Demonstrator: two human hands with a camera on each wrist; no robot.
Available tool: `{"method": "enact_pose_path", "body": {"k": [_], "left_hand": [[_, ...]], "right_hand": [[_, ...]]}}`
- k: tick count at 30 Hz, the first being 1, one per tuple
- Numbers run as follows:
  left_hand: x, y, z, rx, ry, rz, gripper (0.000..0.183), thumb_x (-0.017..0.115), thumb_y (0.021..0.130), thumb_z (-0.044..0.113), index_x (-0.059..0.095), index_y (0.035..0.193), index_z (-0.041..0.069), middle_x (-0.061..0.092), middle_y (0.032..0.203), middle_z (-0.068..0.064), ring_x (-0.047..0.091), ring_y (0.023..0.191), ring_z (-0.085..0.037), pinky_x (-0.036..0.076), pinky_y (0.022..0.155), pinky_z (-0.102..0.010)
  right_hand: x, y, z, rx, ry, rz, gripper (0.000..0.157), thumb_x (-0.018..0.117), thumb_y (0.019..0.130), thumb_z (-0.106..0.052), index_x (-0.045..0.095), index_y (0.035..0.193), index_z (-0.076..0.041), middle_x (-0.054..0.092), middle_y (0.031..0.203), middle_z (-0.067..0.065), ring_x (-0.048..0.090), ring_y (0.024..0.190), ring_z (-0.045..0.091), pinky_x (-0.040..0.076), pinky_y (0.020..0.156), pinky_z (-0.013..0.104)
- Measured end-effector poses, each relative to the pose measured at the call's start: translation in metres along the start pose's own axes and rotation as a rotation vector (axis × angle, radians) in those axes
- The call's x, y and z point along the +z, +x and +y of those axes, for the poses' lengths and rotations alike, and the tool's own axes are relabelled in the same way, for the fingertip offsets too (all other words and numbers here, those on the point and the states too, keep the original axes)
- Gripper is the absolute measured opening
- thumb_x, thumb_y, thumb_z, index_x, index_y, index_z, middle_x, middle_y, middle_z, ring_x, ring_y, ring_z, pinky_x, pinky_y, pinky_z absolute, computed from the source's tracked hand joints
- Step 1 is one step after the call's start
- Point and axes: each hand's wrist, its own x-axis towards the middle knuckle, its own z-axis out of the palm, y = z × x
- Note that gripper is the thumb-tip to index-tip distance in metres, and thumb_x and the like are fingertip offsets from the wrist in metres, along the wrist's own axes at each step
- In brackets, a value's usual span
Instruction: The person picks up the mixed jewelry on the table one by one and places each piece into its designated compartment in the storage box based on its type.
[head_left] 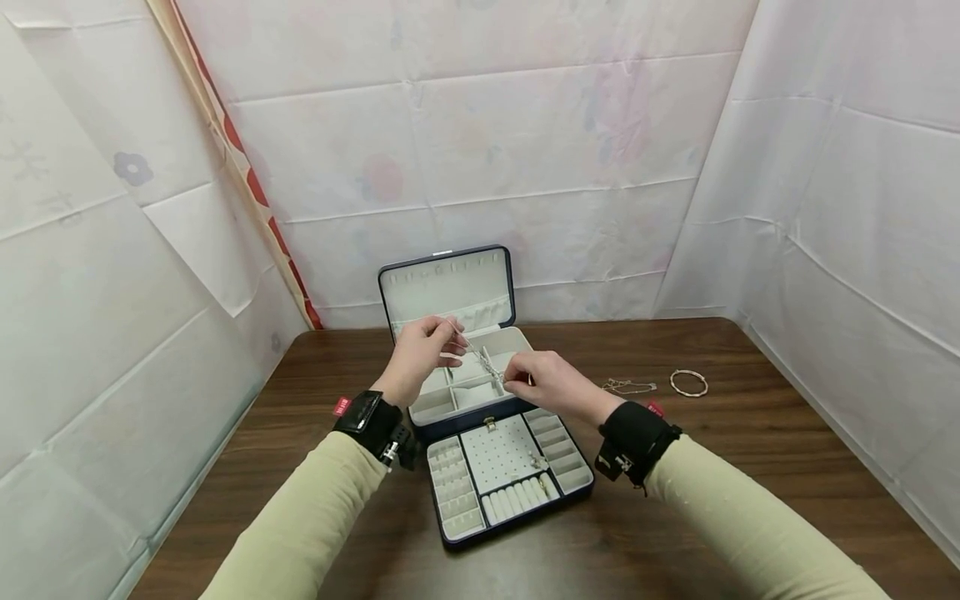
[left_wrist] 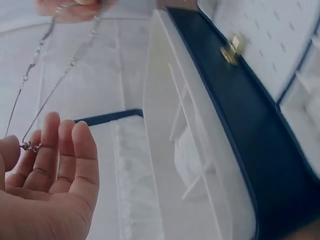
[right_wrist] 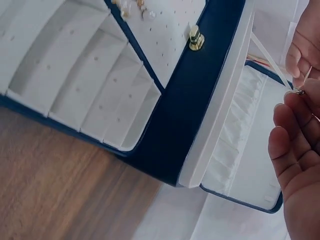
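A thin silver chain necklace (head_left: 486, 364) is stretched between both hands over the jewelry box (head_left: 465, 422). My left hand (head_left: 416, 358) pinches one end of it between thumb and finger; a small clasp (left_wrist: 28, 146) shows there in the left wrist view, the other fingers loosely bent. Lower and to the right, my right hand (head_left: 551, 381) pinches the chain's other part, over the box's right side. The box's lid (head_left: 446, 287) stands raised behind, with a row of hooks along its top. White-lined compartments lie below the hands.
In front of the box sits its navy tray with a dotted board (head_left: 498, 458), ring rolls (head_left: 517, 497) and side slots; small jewelry pieces (head_left: 538, 461) lie on it. To the right on the wooden table (head_left: 750, 467) are a gold-toned chain (head_left: 633, 387) and a round bangle (head_left: 706, 385).
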Motion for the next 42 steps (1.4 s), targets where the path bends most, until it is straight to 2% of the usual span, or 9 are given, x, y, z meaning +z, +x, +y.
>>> {"method": "enact_pose_path", "body": {"k": [4, 6, 15, 20, 27, 30, 35, 42], "left_hand": [[0.003, -0.001, 0.001, -0.007, -0.116, -0.041, 0.038, 0.05, 0.108, 0.037, 0.065, 0.112, 0.002, 0.07, 0.106, -0.013, 0.067, 0.098, -0.027, 0.058, 0.083, -0.035], [0.004, -0.001, 0.002, -0.004, -0.139, -0.043, 0.037, 0.05, 0.108, 0.036, 0.064, 0.111, 0.002, 0.07, 0.103, -0.011, 0.066, 0.098, -0.028, 0.057, 0.083, -0.035], [0.005, -0.002, 0.007, 0.013, -0.017, 0.032, 0.032, 0.058, 0.105, 0.032, 0.065, 0.098, 0.002, 0.063, 0.083, -0.005, 0.064, 0.084, -0.025, 0.058, 0.079, -0.037], [0.008, -0.003, 0.013, 0.032, 0.125, 0.045, 0.027, 0.06, 0.104, 0.03, 0.067, 0.096, 0.006, 0.059, 0.074, -0.003, 0.062, 0.076, -0.02, 0.058, 0.08, -0.037], [0.014, -0.006, 0.024, 0.145, 0.448, 0.004, 0.021, 0.06, 0.104, 0.028, 0.071, 0.098, 0.011, 0.059, 0.07, -0.001, 0.052, 0.066, -0.019, 0.041, 0.066, -0.032], [0.017, -0.007, 0.03, 0.191, 0.549, -0.008, 0.017, 0.061, 0.104, 0.026, 0.072, 0.102, 0.013, 0.061, 0.073, -0.001, 0.05, 0.062, -0.019, 0.04, 0.061, -0.032], [0.019, -0.008, 0.039, 0.237, 0.662, -0.042, 0.014, 0.061, 0.103, 0.023, 0.071, 0.104, 0.014, 0.063, 0.074, -0.001, 0.051, 0.06, -0.017, 0.04, 0.058, -0.031], [0.014, -0.007, 0.051, 0.235, 0.747, -0.119, 0.012, 0.064, 0.101, 0.018, 0.072, 0.1, 0.01, 0.065, 0.077, -0.001, 0.057, 0.067, -0.015, 0.045, 0.061, -0.029]], "right_hand": [[0.001, 0.0, -0.002, 0.037, 0.031, -0.009, 0.007, 0.067, 0.098, -0.008, 0.066, 0.094, -0.014, 0.062, 0.084, -0.005, 0.051, 0.074, 0.007, 0.045, 0.07, 0.027], [0.002, 0.0, -0.003, 0.058, 0.054, -0.016, 0.007, 0.066, 0.098, -0.008, 0.066, 0.094, -0.014, 0.062, 0.085, -0.005, 0.051, 0.074, 0.008, 0.045, 0.07, 0.027], [0.008, 0.0, -0.006, 0.13, 0.121, -0.07, 0.006, 0.066, 0.099, -0.011, 0.067, 0.095, -0.014, 0.061, 0.082, -0.006, 0.051, 0.071, 0.008, 0.045, 0.067, 0.026], [0.011, 0.0, -0.006, 0.171, 0.14, -0.09, 0.009, 0.064, 0.1, -0.012, 0.065, 0.092, -0.016, 0.058, 0.079, -0.006, 0.05, 0.069, 0.008, 0.042, 0.066, 0.026], [0.015, -0.003, -0.004, 0.198, 0.156, -0.118, 0.011, 0.064, 0.1, -0.013, 0.065, 0.09, -0.016, 0.054, 0.075, -0.006, 0.047, 0.066, 0.008, 0.04, 0.066, 0.026], [0.014, -0.004, -0.004, 0.206, 0.16, -0.117, 0.013, 0.064, 0.1, -0.013, 0.064, 0.088, -0.017, 0.052, 0.074, -0.006, 0.046, 0.066, 0.009, 0.039, 0.066, 0.027], [0.013, -0.007, -0.003, 0.219, 0.17, -0.131, 0.015, 0.064, 0.101, -0.015, 0.062, 0.086, -0.016, 0.049, 0.073, -0.006, 0.045, 0.064, 0.009, 0.038, 0.065, 0.027], [0.015, -0.009, 0.0, 0.215, 0.165, -0.144, 0.019, 0.062, 0.103, -0.018, 0.061, 0.084, -0.015, 0.044, 0.069, -0.007, 0.04, 0.06, 0.007, 0.036, 0.064, 0.026]]}}
